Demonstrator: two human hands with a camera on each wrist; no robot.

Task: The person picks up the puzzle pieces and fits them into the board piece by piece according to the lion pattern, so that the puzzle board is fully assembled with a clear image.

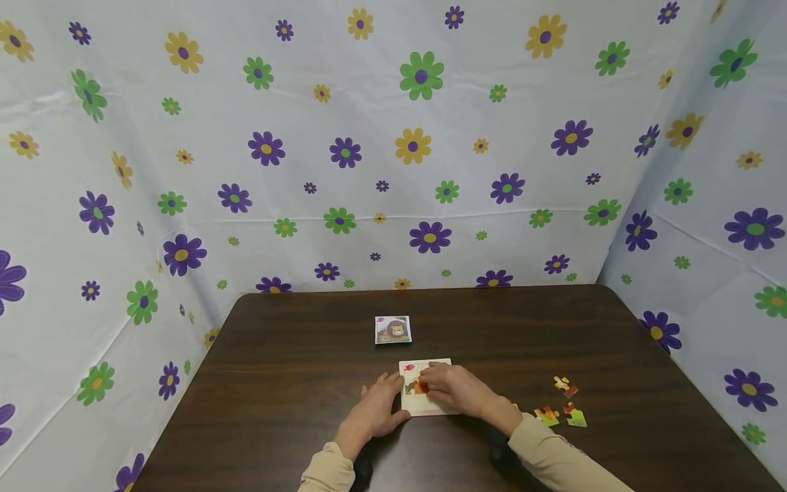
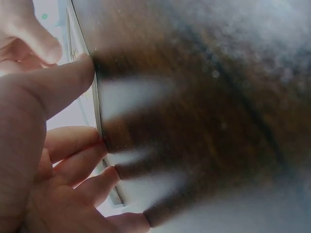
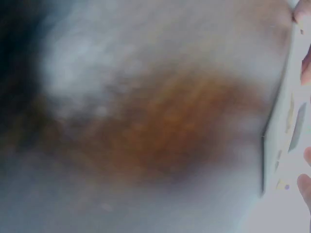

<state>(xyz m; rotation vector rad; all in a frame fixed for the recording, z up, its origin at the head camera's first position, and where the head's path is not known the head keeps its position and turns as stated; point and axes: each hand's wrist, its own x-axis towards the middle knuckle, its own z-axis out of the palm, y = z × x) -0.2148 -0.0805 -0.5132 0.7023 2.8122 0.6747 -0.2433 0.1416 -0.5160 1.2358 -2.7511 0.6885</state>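
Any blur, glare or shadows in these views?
Head: fairly even light, flowered backdrop and puzzle board legible; left wrist: shadow-like streaks from the fingers across tabletop, pale glare at upper right; right wrist: tabletop heavily blurred, pale haze at upper left.

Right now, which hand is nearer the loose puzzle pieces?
Right. The right hand is over the board, left of the loose puzzle pieces; the left hand touches the board's left edge, farther from them.

Head: looked forward-down over the dark-brown wood-look table (image 1: 277,355).
Wrists: skimmed it closely.
Wrists shared: pale square wooden board (image 1: 424,406), frame left and right respectively.
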